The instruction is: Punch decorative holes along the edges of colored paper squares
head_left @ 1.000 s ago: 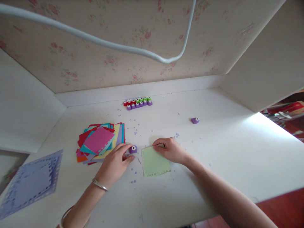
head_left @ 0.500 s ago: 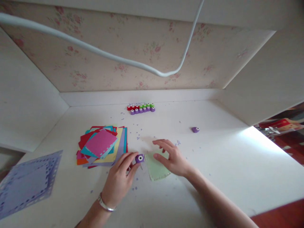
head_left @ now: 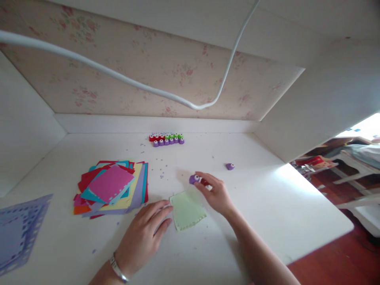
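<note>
My right hand (head_left: 216,194) pinches a small purple paper punch (head_left: 194,179) with a white and black button, just above the far edge of the light green paper (head_left: 188,209). A dark red and white bit (head_left: 204,182) shows between its fingers; I cannot make out what it is. The green paper lies on the white table, with small cuts along its left and near edges. At the paper's left edge is my left hand (head_left: 145,225), palm down, fingers apart and holding nothing. Its fingertips reach the paper's upper left corner.
A stack of coloured paper (head_left: 109,186) lies to the left, beside punched purple sheets (head_left: 18,233) at the table's edge. Rows of red, green and purple punches (head_left: 166,140) stand at the back. One purple punch (head_left: 230,166) sits alone on the right. Tiny paper bits are scattered around.
The purple punch has passed from my left hand to my right hand, now beyond the paper's far edge. My left hand has opened beside the paper. The view has turned slightly right.
</note>
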`<state>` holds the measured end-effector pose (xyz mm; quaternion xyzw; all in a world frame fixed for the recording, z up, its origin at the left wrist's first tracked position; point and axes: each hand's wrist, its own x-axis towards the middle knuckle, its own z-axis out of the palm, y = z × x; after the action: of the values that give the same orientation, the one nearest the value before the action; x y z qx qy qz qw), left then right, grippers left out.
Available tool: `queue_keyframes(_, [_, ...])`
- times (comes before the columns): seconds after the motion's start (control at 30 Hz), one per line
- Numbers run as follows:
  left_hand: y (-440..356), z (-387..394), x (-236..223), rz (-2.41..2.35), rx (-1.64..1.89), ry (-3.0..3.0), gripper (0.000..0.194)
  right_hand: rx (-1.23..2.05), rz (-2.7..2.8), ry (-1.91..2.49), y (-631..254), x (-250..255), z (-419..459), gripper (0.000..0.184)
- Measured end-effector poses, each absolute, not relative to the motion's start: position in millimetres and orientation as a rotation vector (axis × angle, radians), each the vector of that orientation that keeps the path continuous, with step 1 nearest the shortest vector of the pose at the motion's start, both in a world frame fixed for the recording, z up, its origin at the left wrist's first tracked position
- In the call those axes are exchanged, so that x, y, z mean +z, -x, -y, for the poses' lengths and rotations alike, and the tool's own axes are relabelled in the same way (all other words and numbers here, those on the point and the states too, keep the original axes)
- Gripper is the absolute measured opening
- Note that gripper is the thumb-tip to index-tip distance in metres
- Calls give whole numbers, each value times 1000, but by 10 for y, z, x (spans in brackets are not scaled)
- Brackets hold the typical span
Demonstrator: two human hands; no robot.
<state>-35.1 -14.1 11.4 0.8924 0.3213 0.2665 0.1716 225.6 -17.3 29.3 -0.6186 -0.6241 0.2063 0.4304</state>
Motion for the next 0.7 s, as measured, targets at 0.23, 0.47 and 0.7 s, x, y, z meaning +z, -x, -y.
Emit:
queue_keyframes(0.23, [262, 131, 150, -824, 521, -2706, 27, 94, 1204, 2083, -3166, 48, 37, 47])
queue_keyframes(0.47, [273, 118, 98, -834, 494, -2707, 27, -243, 1291, 2131, -3317, -22, 4, 41])
queue_keyframes(0.7, [274, 113, 95, -834, 508, -2721, 28, -294, 1327, 2165, -3342, -93, -58, 40])
